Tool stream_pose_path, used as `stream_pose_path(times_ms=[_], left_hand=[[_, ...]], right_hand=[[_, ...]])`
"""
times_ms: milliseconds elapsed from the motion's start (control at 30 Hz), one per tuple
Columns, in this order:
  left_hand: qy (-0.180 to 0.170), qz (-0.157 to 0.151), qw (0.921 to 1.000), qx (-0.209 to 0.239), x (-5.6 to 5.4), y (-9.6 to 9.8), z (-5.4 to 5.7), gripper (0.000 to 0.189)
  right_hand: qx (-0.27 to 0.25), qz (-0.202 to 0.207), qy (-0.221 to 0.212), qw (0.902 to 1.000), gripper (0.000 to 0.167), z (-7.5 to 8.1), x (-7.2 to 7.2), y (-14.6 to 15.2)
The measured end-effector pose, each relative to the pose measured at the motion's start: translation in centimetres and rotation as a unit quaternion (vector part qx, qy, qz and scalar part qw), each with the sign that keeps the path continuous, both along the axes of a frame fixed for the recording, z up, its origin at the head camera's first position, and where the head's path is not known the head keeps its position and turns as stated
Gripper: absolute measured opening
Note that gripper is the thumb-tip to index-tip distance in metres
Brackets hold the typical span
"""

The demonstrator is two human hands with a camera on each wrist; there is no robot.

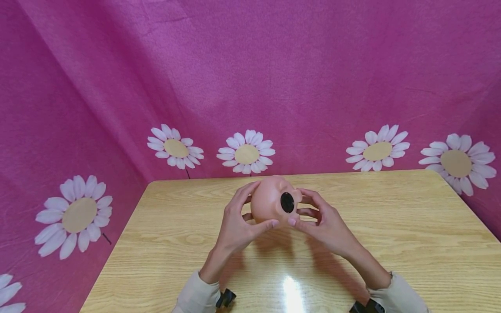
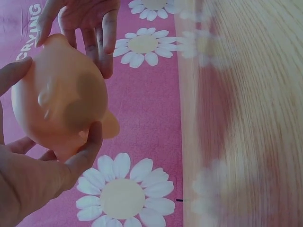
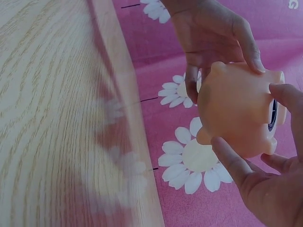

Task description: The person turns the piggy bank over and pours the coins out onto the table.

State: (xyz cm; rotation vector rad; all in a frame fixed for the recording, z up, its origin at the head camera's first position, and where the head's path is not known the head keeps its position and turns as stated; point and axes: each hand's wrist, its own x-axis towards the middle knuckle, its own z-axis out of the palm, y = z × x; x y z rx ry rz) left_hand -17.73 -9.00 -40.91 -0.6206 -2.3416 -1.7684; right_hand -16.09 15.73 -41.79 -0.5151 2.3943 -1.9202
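A pink piggy bank (image 1: 267, 203) is held up between both hands, its shadow falling on the wood below. Its underside is tilted toward me, showing a round black plug (image 1: 287, 202) among stubby feet. My left hand (image 1: 238, 224) grips the rounded left side, thumb along the lower front. From the right, my right hand (image 1: 330, 224) holds it by the feet end, thumb near one foot. Dark round patches and a small raised curl mark the piggy bank (image 2: 61, 94) in the left wrist view. In the right wrist view, the plug (image 3: 273, 115) shows edge-on.
A light wood-grain table (image 1: 164, 261) spreads beneath the hands. Behind it and to the left hangs a magenta cloth (image 1: 274, 78) printed with white daisies. Black wrist devices (image 1: 225, 298) show by the beige sleeves (image 1: 197, 293).
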Motion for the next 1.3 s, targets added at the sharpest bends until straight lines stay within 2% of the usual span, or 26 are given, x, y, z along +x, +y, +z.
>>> stream_pose_path(times_ms=[167,467,567,733,900,1067,1300], left_hand=[[-0.011,-0.002,0.9999,0.008,-0.02,-0.08,0.05,0.091],[0.004,0.006,1.0000,-0.006,-0.03,-0.24,0.14,0.090],[0.006,0.013,0.9997,-0.018,-0.03,-0.30,0.15,0.090],[0.008,0.019,0.9993,-0.032,-0.02,-0.33,0.17,0.092],[0.021,0.012,0.9991,-0.034,-0.06,-0.32,0.05,0.092],[0.035,0.008,0.9986,-0.039,-0.02,-0.20,-0.04,0.093],[0.035,-0.004,0.9983,-0.046,0.12,0.12,-0.24,0.094]], right_hand=[[0.012,0.003,0.003,0.9999,0.065,0.05,0.03,0.17],[0.023,-0.017,0.030,0.9991,0.059,0.18,-0.06,0.53],[0.027,-0.044,0.066,0.9965,0.055,0.12,-0.14,0.65],[0.018,-0.084,0.144,0.9858,0.046,0.08,-0.31,0.65],[0.009,-0.092,0.179,0.9796,0.040,0.23,-0.34,0.52],[0.027,-0.088,0.192,0.9770,0.031,0.36,-0.20,0.48],[0.059,-0.084,0.186,0.9772,0.022,0.38,-0.01,0.39]])
